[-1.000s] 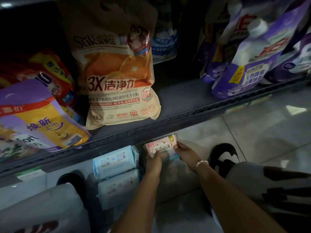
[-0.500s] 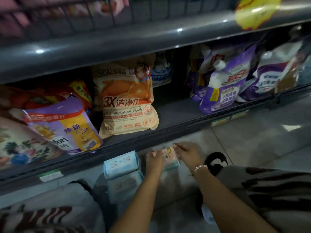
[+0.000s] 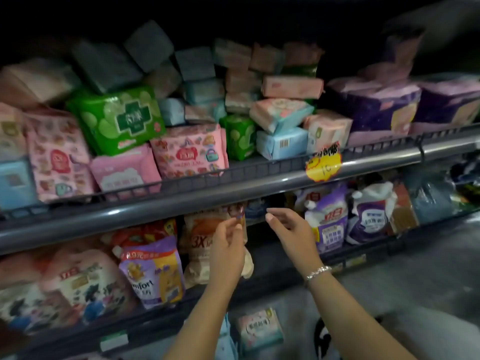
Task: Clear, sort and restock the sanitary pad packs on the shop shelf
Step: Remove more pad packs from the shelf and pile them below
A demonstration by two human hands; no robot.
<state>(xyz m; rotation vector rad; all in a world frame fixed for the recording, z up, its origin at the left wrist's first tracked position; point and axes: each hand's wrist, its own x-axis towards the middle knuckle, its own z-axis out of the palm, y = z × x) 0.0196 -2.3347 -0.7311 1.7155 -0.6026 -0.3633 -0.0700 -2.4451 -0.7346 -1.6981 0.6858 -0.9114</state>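
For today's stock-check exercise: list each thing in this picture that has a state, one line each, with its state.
left hand: raised, empty, fingers loosely curled
right hand: raised, empty, fingers relaxed
pink pack on floor: standing upright, released
green pack: leaning on pink packs
upper shelf packs: piled unsorted
yellow price tag: hanging on the shelf rail

1. The top rows of pad packs [image 3: 145,48] sink into shadow and motion blur; their colours and print cannot be read.
2. The light-blue pack [image 3: 14,183] is cut by the left edge.
3. The beige detergent bag [image 3: 200,245] is partly hidden behind the left hand [image 3: 228,245].
4. The pink pack on the floor [image 3: 259,331] is blurred, its label illegible.
5. Both forearms leave the bottom edge.
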